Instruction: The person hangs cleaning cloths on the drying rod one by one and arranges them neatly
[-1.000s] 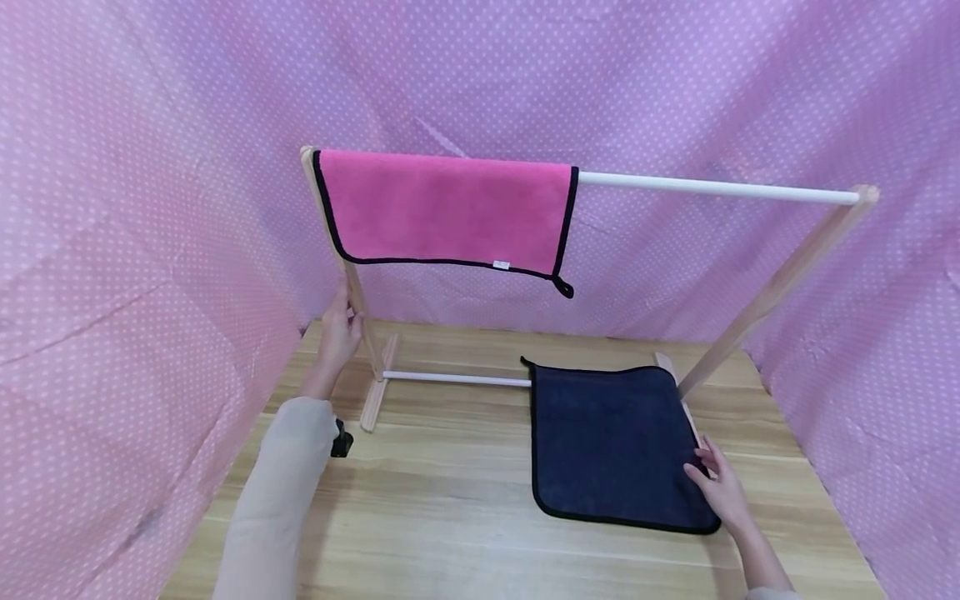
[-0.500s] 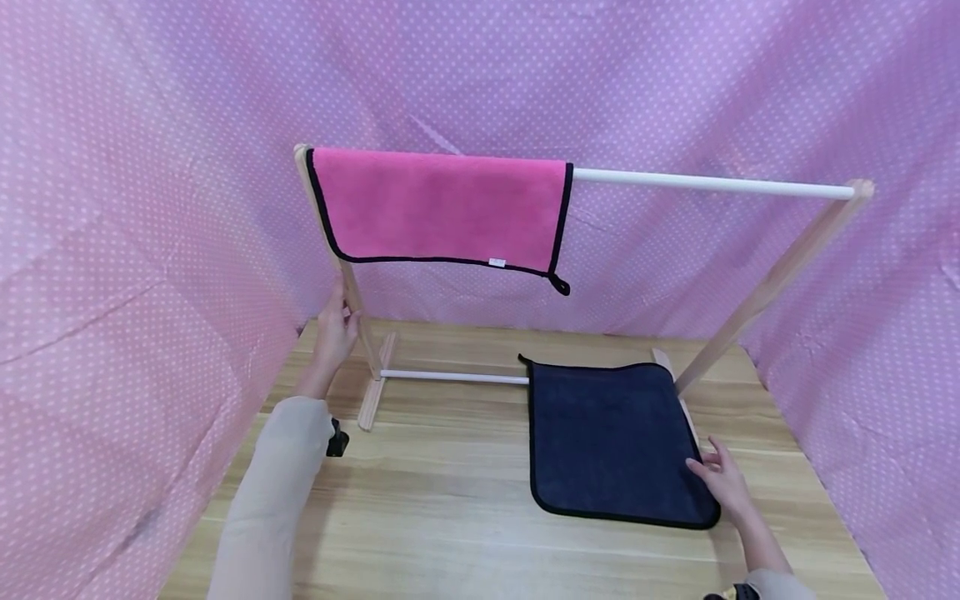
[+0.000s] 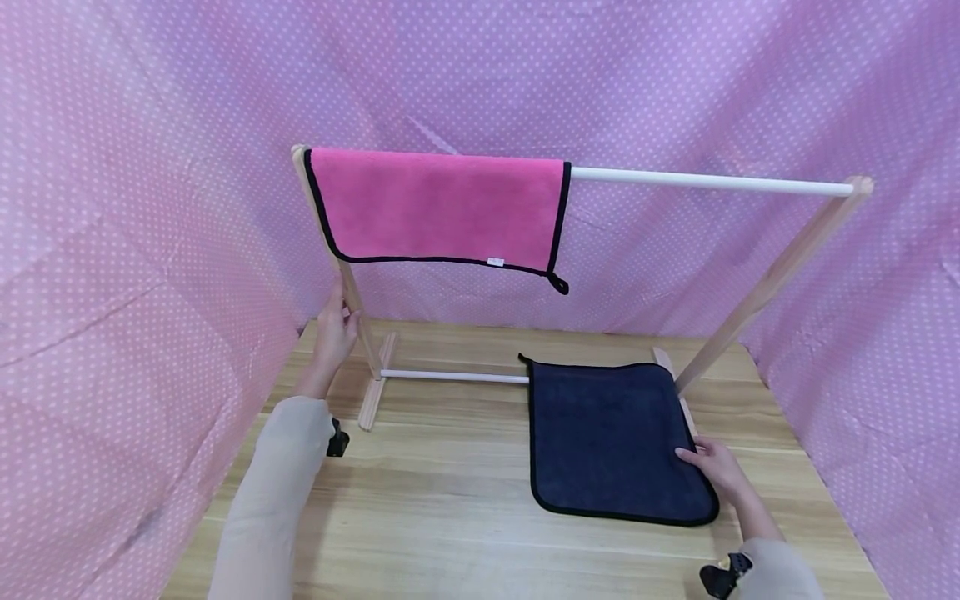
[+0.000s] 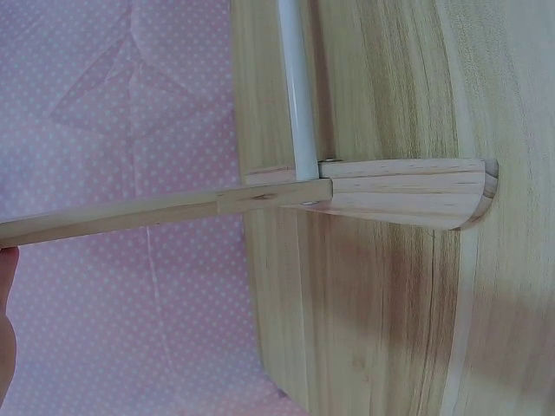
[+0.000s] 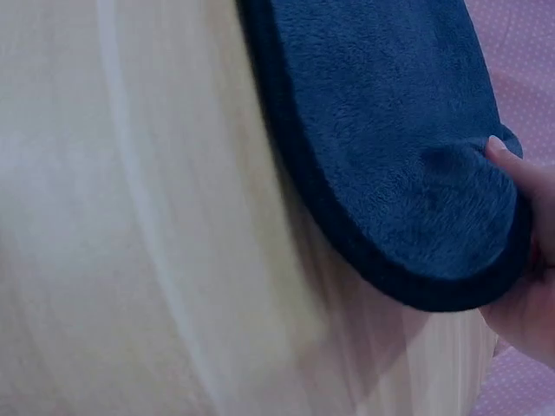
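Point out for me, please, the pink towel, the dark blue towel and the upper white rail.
Pink towel [image 3: 438, 208], head view: middle of its hanging front face.
Dark blue towel [image 3: 611, 442], head view: middle of its visible face.
Upper white rail [image 3: 712, 181], head view: middle of its uncovered part.

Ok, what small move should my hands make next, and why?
Perhaps lift the navy towel by its right edge: your right hand pinches it there, and the white top bar is bare right of the pink towel, while your left hand holds the left wooden upright.

head: high, downward | wrists: close | head shares left's rack foot [image 4: 408, 192], right's dark cloth [image 5: 390, 147]
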The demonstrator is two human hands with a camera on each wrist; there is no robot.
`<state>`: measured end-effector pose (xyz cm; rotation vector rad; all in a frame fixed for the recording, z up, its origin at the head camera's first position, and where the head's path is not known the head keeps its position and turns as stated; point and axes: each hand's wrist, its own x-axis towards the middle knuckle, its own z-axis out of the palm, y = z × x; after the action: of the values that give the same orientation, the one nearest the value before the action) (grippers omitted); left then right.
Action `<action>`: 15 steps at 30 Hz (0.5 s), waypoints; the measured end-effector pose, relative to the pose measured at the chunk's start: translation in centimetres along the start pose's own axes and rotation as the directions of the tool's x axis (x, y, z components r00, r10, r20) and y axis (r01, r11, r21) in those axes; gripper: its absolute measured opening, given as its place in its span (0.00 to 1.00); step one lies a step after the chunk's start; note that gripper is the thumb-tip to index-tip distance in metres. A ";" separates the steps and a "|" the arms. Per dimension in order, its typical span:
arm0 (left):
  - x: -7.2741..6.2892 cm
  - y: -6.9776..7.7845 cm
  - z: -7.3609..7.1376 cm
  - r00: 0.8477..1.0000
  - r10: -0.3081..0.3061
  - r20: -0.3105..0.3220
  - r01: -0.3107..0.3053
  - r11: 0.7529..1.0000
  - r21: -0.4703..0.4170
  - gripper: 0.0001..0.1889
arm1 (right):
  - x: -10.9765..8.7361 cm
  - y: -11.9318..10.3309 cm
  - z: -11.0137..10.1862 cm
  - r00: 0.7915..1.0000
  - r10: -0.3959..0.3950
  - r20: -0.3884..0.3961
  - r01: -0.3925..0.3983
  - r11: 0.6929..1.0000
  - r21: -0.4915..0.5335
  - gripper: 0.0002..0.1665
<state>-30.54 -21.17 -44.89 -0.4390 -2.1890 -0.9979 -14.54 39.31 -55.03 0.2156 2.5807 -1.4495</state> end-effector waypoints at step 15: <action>0.0 0.2 -0.1 1.000 -0.008 0.005 0.008 1.000 -0.013 0.36 | 0.2 -4.4 -1.1 0.977 -0.195 0.080 0.183 0.973 0.139 0.28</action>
<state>-30.37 -21.12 -44.69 -0.4394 -2.1917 -1.0174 -15.76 37.93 -50.86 -0.0831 2.4911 -1.6531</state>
